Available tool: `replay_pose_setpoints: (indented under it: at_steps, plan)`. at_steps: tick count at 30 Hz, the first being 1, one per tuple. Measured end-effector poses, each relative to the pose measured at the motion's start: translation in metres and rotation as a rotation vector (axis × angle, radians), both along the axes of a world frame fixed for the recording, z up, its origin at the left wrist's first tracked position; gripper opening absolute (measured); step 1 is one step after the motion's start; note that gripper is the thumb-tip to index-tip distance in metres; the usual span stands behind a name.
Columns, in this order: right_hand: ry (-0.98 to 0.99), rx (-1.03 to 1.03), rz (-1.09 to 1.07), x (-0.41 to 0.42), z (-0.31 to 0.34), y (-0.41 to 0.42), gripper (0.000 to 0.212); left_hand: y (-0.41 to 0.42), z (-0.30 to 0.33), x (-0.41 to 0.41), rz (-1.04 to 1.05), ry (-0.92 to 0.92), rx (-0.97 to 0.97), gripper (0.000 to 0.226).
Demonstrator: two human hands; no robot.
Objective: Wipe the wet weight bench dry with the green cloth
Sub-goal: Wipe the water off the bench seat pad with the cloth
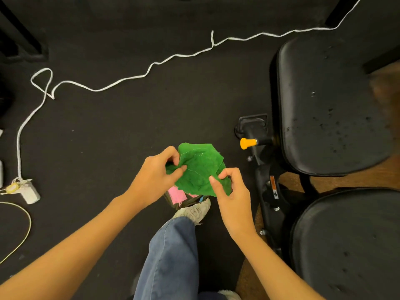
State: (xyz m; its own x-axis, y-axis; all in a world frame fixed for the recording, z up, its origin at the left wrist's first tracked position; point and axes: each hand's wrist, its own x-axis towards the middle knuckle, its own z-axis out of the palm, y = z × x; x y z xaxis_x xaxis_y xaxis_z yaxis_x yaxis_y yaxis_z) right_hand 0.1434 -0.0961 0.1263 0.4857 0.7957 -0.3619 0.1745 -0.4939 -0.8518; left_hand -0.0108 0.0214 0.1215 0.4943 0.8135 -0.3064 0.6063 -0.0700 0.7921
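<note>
Head view: green cloth (200, 169) pinched between left grip (158, 172) and right grip (231, 189).

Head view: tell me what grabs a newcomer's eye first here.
The green cloth stands out at centre, pinched by the left hand and right hand above the dark floor. To the right, the black weight bench shows droplets, an orange knob beside it. A white rope snakes across the floor.

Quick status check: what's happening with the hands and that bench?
Left hand and right hand both pinch green cloth. Bench pad beaded with droplets, untouched. Nothing between.
</note>
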Motion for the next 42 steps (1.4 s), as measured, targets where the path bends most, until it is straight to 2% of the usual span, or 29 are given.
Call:
replay_pose_setpoints:
  at_steps: [4,10,15,17,19,22,23,26,29,31,33,37,42]
  plan:
    - [0.023,0.126,-0.088,0.029,0.05,0.007,0.017,0.017,0.057,0.028,0.0,-0.094,0.067,0.018]
    - [-0.165,0.25,-0.321,0.084,0.115,0.018,0.02,0.023,0.113,0.117,-0.072,-0.258,0.198,0.018]
    - [-0.315,0.239,-0.499,0.139,0.131,0.009,0.015,0.011,0.13,0.199,-0.013,-0.362,0.166,0.017]
    - [-0.284,0.171,-0.596,0.161,0.13,0.002,0.014,0.0,0.137,0.23,-0.021,-0.347,0.142,0.023]
    - [-0.158,0.083,-0.721,0.181,0.126,-0.003,0.027,-0.016,0.145,0.255,-0.07,-0.304,0.074,0.036]
    - [0.012,-0.017,-0.843,0.207,0.124,-0.006,0.067,-0.037,0.153,0.286,-0.215,-0.251,0.017,0.052]
    - [0.029,-0.016,-0.855,0.213,0.125,-0.005,0.072,-0.042,0.154,0.294,-0.258,-0.247,-0.011,0.056]
    - [-0.002,0.005,-0.898,0.231,0.122,0.0,0.066,-0.052,0.15,0.312,-0.354,-0.264,-0.128,0.066]
    - [-0.05,0.049,-0.947,0.246,0.116,0.005,0.044,-0.056,0.136,0.319,-0.375,-0.355,-0.325,0.075]
    - [-0.117,0.037,-0.943,0.257,0.111,0.007,0.032,-0.054,0.126,0.323,-0.388,-0.384,-0.391,0.074]
    - [-0.207,0.004,-0.888,0.267,0.106,0.011,0.028,-0.043,0.118,0.324,-0.376,-0.391,-0.343,0.062]
    - [-0.304,-0.068,-0.802,0.288,0.091,0.017,0.024,0.005,0.097,0.321,-0.222,-0.319,-0.05,0.03]
    - [-0.458,-0.402,-0.639,0.299,0.064,0.01,0.021,0.068,0.068,0.321,-0.044,-0.146,0.275,0.024]
